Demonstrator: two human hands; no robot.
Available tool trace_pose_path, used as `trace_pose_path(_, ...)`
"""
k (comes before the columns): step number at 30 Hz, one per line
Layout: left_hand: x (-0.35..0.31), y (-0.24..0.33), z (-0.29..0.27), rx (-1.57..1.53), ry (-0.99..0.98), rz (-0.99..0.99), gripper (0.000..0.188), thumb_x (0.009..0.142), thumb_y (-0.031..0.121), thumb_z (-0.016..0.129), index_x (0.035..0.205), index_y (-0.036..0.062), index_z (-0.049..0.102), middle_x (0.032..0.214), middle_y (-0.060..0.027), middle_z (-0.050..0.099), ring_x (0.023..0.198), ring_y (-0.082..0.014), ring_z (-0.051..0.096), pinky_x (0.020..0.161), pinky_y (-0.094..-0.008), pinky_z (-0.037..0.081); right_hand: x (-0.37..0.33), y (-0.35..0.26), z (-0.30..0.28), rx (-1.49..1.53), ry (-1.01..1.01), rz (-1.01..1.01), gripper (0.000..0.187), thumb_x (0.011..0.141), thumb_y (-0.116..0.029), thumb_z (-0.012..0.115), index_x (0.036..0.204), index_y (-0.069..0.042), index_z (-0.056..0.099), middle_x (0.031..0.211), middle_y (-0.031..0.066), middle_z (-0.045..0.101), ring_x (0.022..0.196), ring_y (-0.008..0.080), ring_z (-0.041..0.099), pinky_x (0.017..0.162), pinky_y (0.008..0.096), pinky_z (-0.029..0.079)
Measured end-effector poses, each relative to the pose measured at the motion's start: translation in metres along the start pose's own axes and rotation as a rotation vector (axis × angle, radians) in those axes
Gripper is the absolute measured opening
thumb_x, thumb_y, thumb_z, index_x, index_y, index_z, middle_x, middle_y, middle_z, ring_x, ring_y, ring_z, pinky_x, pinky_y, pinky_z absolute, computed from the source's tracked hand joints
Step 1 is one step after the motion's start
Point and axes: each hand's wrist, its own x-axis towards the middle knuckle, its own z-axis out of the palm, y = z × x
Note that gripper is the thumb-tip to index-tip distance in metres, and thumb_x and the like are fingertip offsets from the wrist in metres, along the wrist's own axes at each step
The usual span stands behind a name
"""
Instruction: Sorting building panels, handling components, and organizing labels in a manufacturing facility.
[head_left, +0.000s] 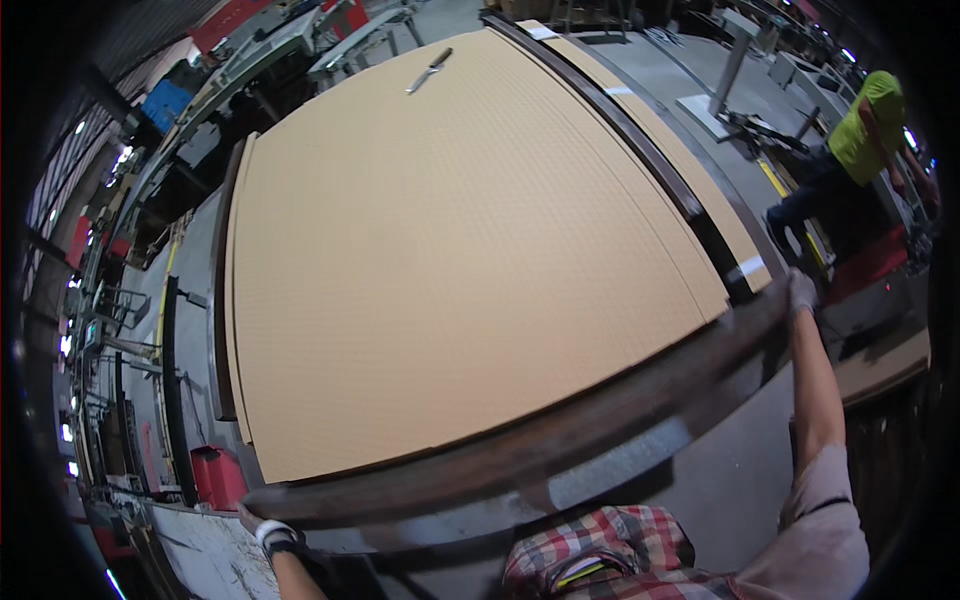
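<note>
A long dark brown beam (480, 455), slightly blurred, lies across the near side of a large tan cardboard sheet (450, 250). My left hand (262, 524), with white at the wrist and a dark band below it, grips the beam's left end. At the far right end, my right hand (803, 291), in a pale glove, is closed on the same beam; its fingers are partly hidden. Toward the far edge of the sheet rests a knife (430, 72) with a dark handle. Two more dark bars run along the sheet, a right bar (640, 145) and a left bar (225, 290).
Right of the right bar lies a narrow cardboard strip (690, 165) with white patches. A person in a yellow-green top (868, 135) bends at the right. A red bin (217, 478) stands at the lower left. Metal frames and conveyors (240, 75) fill the far left.
</note>
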Motion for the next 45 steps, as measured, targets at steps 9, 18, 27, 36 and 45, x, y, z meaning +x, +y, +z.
trace_pose_path(9,0.031,0.002,-0.005,0.102,0.149,0.286,0.056,0.09,0.048,0.044,0.117,-0.0009,0.053,0.116,-0.0169,0.056,0.1,-0.0271,0.053,0.091,-0.0359,0.042,0.06,0.065,0.026,0.222,-0.095,0.005,0.058,0.084,-0.049,0.043,0.097,0.003,0.066,0.098,0.0231,0.064,0.099,0.0318,0.059,0.086,0.0385,0.044)
trace_pose_path(18,0.014,0.031,0.022,-0.026,0.161,0.178,0.057,0.089,0.048,0.047,0.112,-0.0041,0.057,0.117,-0.0186,0.057,0.106,-0.0266,0.053,0.095,-0.0345,0.04,0.043,-0.035,0.016,0.218,-0.087,-0.018,0.052,0.086,-0.043,0.042,0.091,0.003,0.064,0.095,0.0239,0.064,0.09,0.0333,0.06,0.076,0.0416,0.043)
trace_pose_path(27,-0.019,0.086,0.102,0.374,0.253,0.11,0.055,0.09,0.049,0.043,0.109,-0.0007,0.06,0.104,-0.0142,0.062,0.096,-0.0242,0.056,0.092,-0.0327,0.041,0.088,-0.03,0.049,0.138,-0.116,0.239,0.046,0.091,-0.037,0.036,0.101,-0.002,0.063,0.099,0.0233,0.063,0.093,0.0439,0.057,0.08,0.0474,0.044)
trace_pose_path(36,0.029,0.046,0.078,-0.319,0.072,0.081,0.058,0.09,0.051,0.043,0.121,0.0021,0.051,0.122,-0.0115,0.052,0.108,-0.023,0.05,0.095,-0.0333,0.037,0.09,-0.058,0.057,-0.146,-0.128,0.014,0.048,0.089,-0.038,0.032,0.109,-0.006,0.062,0.111,0.02,0.06,0.105,0.0367,0.056,0.09,0.0441,0.043)
trace_pose_path(45,0.008,0.124,0.137,0.314,0.179,0.236,0.052,0.087,0.044,0.045,0.119,0.0044,0.053,0.121,-0.0138,0.054,0.113,-0.03,0.046,0.096,-0.0443,0.034,0.041,-0.082,0.022,0.297,-0.034,0.298,0.055,0.077,-0.038,0.056,0.119,-0.002,0.055,0.114,0.0235,0.057,0.107,0.033,0.056,0.089,0.038,0.043)
